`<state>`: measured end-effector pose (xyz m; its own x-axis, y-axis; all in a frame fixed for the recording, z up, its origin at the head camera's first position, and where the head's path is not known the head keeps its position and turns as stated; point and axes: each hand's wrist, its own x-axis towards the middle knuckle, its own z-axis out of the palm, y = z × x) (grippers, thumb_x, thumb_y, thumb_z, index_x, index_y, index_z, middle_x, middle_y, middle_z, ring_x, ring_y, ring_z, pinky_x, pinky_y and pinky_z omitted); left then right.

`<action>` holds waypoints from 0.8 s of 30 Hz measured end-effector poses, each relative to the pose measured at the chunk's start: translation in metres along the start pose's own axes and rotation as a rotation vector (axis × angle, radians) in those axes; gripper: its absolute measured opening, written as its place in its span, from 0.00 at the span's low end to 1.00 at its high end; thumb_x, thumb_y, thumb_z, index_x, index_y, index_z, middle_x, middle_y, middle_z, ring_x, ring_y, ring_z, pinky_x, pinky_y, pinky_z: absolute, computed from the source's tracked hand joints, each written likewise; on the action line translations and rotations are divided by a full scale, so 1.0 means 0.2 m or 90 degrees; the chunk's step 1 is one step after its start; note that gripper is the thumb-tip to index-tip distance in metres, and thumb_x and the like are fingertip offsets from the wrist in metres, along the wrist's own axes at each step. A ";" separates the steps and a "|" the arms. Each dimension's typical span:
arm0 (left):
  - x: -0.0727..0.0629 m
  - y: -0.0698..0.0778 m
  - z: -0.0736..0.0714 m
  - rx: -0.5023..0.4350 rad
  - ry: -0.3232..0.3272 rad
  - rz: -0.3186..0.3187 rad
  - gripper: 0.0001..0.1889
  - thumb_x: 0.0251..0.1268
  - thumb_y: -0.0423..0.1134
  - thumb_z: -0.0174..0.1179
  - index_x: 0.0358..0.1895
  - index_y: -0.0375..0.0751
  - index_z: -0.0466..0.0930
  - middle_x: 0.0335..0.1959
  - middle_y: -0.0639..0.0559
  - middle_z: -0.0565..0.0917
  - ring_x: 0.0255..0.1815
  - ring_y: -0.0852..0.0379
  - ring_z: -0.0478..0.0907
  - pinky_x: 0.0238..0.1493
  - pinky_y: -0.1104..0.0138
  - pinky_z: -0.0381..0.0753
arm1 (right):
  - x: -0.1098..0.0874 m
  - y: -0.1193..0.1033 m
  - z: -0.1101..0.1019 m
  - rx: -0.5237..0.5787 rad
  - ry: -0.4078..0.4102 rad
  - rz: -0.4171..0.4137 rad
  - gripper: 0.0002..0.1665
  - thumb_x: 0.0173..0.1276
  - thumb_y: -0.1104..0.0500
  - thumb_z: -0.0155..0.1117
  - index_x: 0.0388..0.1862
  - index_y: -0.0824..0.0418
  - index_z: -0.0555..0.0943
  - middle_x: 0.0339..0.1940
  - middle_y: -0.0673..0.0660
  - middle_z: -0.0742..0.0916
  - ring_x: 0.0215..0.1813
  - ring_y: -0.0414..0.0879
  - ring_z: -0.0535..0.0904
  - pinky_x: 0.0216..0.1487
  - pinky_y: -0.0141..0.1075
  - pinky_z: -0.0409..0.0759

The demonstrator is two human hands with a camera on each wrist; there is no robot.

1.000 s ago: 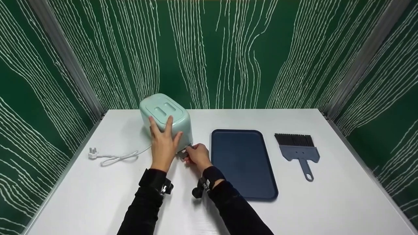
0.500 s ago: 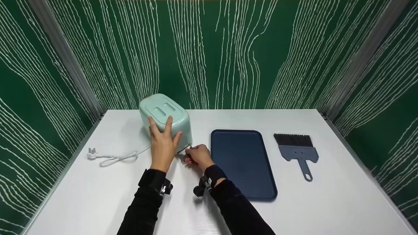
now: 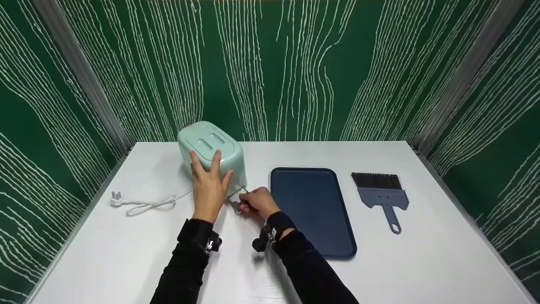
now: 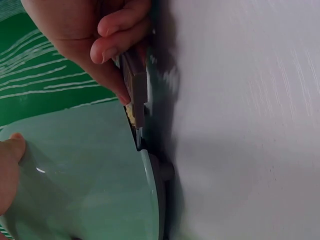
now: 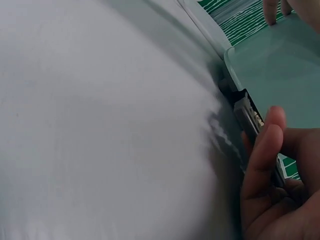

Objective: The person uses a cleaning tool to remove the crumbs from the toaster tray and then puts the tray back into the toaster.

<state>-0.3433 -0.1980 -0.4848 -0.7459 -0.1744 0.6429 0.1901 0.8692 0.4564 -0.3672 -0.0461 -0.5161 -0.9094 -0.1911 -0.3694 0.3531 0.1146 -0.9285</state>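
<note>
Head: crumb tray (image 3: pixel 238 193) now farther out

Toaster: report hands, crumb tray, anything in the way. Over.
Left hand spread on toaster. Right hand holds crumb tray, protruding from toaster's lower edge, crumbs showing. Navy tray beside right hand, not touching toaster. No obvious obstruction.
</note>
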 end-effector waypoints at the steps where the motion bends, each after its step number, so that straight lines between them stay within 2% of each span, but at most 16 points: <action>1: 0.00 0.00 0.00 -0.001 0.000 0.000 0.36 0.72 0.51 0.71 0.80 0.49 0.71 0.82 0.13 0.47 0.76 0.11 0.61 0.60 0.33 0.84 | 0.00 0.00 0.00 -0.001 -0.004 0.007 0.10 0.77 0.62 0.66 0.34 0.63 0.78 0.16 0.50 0.85 0.17 0.33 0.80 0.22 0.23 0.78; 6: 0.00 0.00 0.01 -0.006 0.015 0.013 0.36 0.71 0.50 0.72 0.79 0.48 0.72 0.81 0.13 0.48 0.76 0.12 0.62 0.62 0.33 0.84 | 0.00 -0.01 -0.02 -0.003 -0.019 0.033 0.08 0.79 0.63 0.65 0.41 0.68 0.82 0.18 0.51 0.87 0.18 0.34 0.82 0.23 0.23 0.80; 11: -0.01 -0.01 0.02 -0.007 0.038 0.030 0.35 0.71 0.48 0.73 0.77 0.47 0.73 0.80 0.12 0.50 0.75 0.12 0.63 0.65 0.34 0.82 | -0.01 -0.02 -0.03 0.016 -0.038 0.049 0.12 0.79 0.64 0.63 0.49 0.74 0.85 0.19 0.51 0.87 0.19 0.34 0.83 0.24 0.23 0.81; 18: -0.01 -0.01 0.01 -0.011 0.025 0.016 0.36 0.71 0.49 0.72 0.79 0.48 0.72 0.81 0.12 0.48 0.76 0.11 0.62 0.63 0.33 0.83 | -0.01 -0.01 -0.05 0.008 -0.057 0.054 0.09 0.78 0.66 0.62 0.46 0.74 0.84 0.17 0.52 0.87 0.18 0.35 0.83 0.24 0.23 0.82; 24: -0.01 0.00 0.00 -0.014 0.011 0.005 0.36 0.72 0.50 0.71 0.80 0.49 0.71 0.81 0.13 0.46 0.76 0.11 0.61 0.65 0.32 0.81 | -0.03 -0.02 -0.07 0.006 -0.069 0.067 0.11 0.78 0.67 0.62 0.49 0.76 0.83 0.20 0.53 0.87 0.20 0.36 0.83 0.25 0.23 0.82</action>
<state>-0.3424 -0.1975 -0.4857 -0.7333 -0.1755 0.6569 0.2106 0.8600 0.4648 -0.3655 -0.0308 -0.5099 -0.8386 -0.2832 -0.4653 0.4473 0.1296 -0.8849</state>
